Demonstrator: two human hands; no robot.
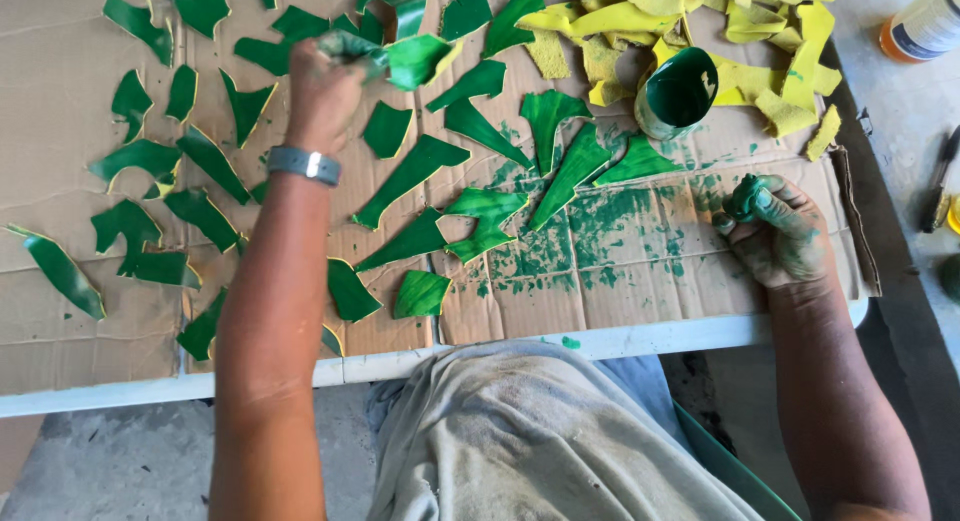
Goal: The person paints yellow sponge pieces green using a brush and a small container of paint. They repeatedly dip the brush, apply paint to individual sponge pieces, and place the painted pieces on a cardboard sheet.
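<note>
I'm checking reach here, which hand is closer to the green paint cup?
The right hand. It rests on the cardboard just below and right of the green paint cup, gripping a green-stained dauber. The left hand is far across, holding a green painted piece.

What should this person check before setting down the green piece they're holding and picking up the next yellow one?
1. Left hand grips the green painted piece: ok.
2. Right hand holds the paint-soaked dauber: ok.
3. Paint cup upright: not ok, it lies tilted on its side.
4. Unpainted yellow pieces within reach: ok.
5. Free spot on the cardboard among the drying pieces: ok.
6. Paint left in the cup: cannot tell.
</note>
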